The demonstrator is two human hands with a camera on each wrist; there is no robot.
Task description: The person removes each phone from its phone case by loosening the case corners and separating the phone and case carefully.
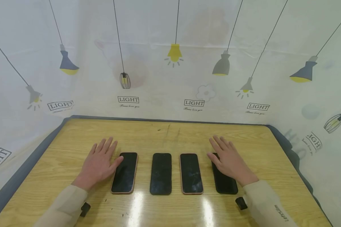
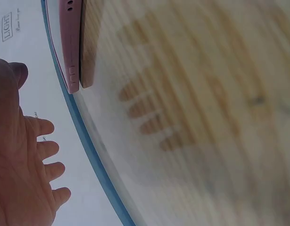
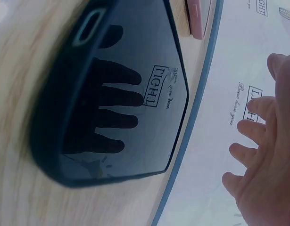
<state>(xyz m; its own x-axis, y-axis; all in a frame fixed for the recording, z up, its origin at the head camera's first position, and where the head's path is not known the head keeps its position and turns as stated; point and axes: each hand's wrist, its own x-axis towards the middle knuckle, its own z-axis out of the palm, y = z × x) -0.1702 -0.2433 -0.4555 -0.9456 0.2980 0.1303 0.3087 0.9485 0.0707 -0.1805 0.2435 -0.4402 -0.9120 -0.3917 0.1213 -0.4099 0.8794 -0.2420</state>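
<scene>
Four is beyond my count, so several phones lie face up in a row on the wooden table. My left hand (image 1: pixel 100 161) hovers palm down beside the leftmost pink-edged phone (image 1: pixel 125 173), its thumb overlapping that phone's upper left edge in the head view. Over the rightmost black phone (image 1: pixel 225 181) is my right hand (image 1: pixel 230 160), fingers spread and holding nothing; it covers part of the screen. Between them lie a black phone (image 1: pixel 160 174) and a second pink-edged phone (image 1: pixel 191 174). In the right wrist view, the fingers reflect in the black phone's screen (image 3: pixel 135 108).
The wooden table (image 1: pixel 147 135) has a dark grey border along its back and sides. Behind it hangs a white cloth (image 1: pixel 153 107) printed with lamps and the word LIGHT. Black straps (image 1: pixel 85 209) show by both sleeves.
</scene>
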